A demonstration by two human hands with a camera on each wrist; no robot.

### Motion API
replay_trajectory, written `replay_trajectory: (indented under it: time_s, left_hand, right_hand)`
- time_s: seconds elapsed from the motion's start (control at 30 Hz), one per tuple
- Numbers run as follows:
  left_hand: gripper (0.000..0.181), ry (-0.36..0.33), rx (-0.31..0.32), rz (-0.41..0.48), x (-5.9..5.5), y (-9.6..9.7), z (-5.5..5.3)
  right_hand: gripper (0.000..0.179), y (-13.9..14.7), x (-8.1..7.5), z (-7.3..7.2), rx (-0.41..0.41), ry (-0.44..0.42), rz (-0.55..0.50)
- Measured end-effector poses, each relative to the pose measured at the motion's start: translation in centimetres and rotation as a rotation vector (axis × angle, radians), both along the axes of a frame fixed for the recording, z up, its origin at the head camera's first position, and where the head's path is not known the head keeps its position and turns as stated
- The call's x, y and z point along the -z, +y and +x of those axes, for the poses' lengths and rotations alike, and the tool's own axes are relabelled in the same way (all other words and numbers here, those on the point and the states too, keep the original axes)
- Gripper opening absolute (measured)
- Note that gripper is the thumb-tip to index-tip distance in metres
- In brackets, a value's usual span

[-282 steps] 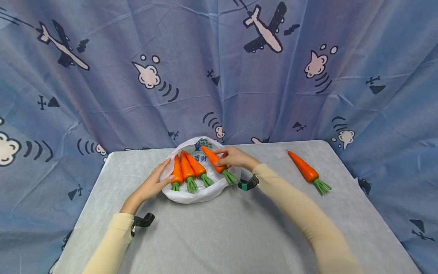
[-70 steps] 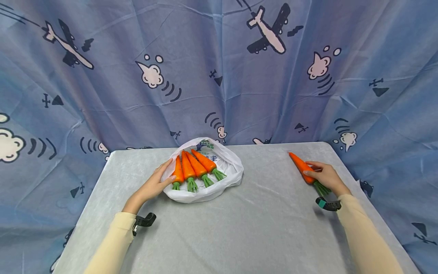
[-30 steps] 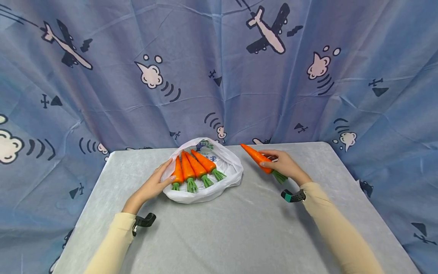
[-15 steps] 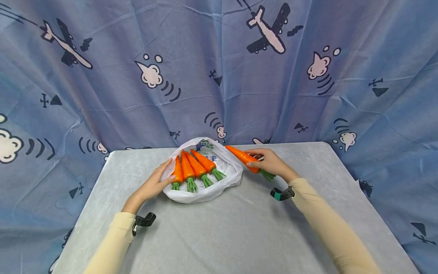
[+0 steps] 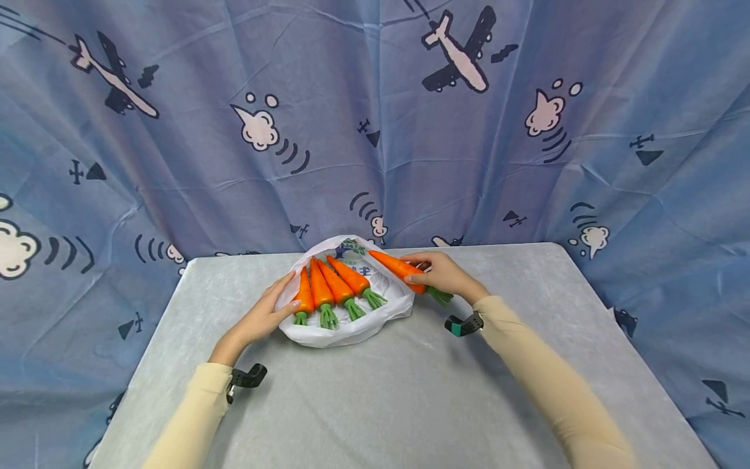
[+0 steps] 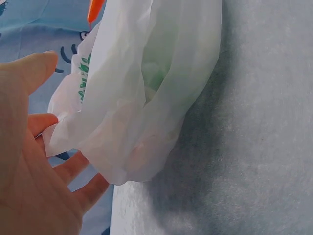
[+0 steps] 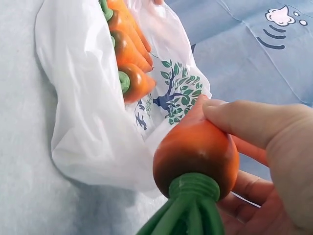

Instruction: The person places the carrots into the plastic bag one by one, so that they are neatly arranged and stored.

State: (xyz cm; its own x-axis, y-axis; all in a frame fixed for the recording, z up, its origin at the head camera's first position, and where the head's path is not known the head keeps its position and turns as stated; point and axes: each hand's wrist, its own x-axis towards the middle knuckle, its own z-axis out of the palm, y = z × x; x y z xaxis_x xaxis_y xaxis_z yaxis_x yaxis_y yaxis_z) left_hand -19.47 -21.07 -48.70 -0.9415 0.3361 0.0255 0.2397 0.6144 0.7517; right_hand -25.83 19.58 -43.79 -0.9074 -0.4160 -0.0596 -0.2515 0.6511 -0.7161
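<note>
My right hand (image 5: pixel 442 273) holds an orange carrot (image 5: pixel 394 265) around its thick end. Its green leafy stem points back toward the wrist, and its tip overlaps the right rim of a white plastic bag (image 5: pixel 334 337). Up close in the right wrist view, the thumb lies on top of this carrot (image 7: pixel 195 152) and the other fingers are beneath and behind it. Several other carrots (image 5: pixel 335 286) lie side by side in the bag's open mouth. At the bag's left side, my left hand (image 5: pixel 266 316) touches the plastic with spread, relaxed fingers (image 6: pixel 93 191).
A grey-white cloth covers the table (image 5: pixel 351 410). Behind its back edge hangs a blue curtain (image 5: pixel 328 130) printed with airplanes and clouds. Both wrists wear black bands, the left band (image 5: pixel 249 376) close above the table. The bag has a printed green tree (image 7: pixel 178 93).
My right hand took hold of the carrot at the table's right and carried it left to the bag's right rim. Earlier it placed another carrot inside. My left hand stays put.
</note>
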Motion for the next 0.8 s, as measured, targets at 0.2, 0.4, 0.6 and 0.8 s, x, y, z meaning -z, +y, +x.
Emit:
replay_trajectory:
  time_s: [0.2, 0.4, 0.6, 0.8]
  left_hand:
    - [0.074, 0.007, 0.004, 0.000, 0.1, 0.0, 0.0]
    - [0.075, -0.006, 0.002, 0.002, -0.1, 0.1, 0.0]
    - [0.076, -0.011, -0.002, -0.001, -0.2, 0.0, 0.0]
    - [0.075, 0.002, 0.003, -0.001, -0.2, 0.1, 0.1]
  right_hand:
    - [0.052, -1.4, -0.1, -0.8, 0.014, -0.030, 0.034]
    - [0.052, -2.6, -0.5, -1.3, 0.006, -0.042, 0.035]
    - [0.049, -3.9, -0.5, -1.9, -0.013, -0.024, 0.048]
    - [0.047, -5.4, -0.4, -2.3, -0.004, -0.050, 0.058]
